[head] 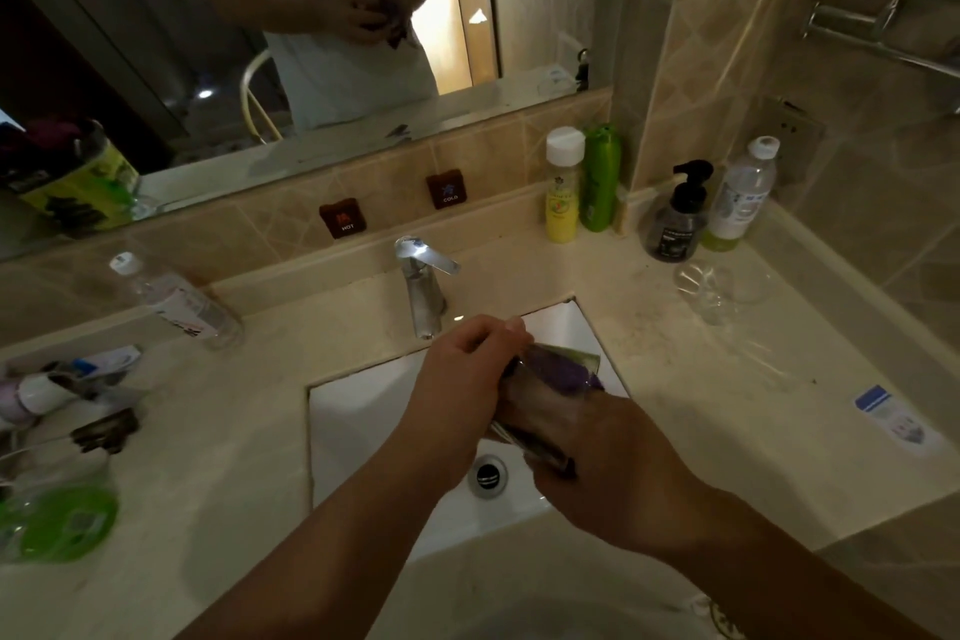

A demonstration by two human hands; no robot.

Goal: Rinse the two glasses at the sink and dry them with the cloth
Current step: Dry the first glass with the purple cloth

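Over the white sink (363, 416) I hold a clear glass (524, 431), tilted with its mouth toward me. My left hand (462, 379) grips it from the left, fingers curled over its far end. My right hand (608, 463) reaches into the glass, its fingers holding a purple cloth (566, 372) against the inside. Part of the cloth shows through the glass wall. A second clear glass (719, 288) stands on the counter at the right, apart from both hands.
The chrome faucet (423, 291) stands just behind my hands; no water runs. Bottles (563, 187) and a pump dispenser (678, 213) line the back right corner. A water bottle (182, 304) and toiletries (62, 390) lie at left. A mirror hangs above.
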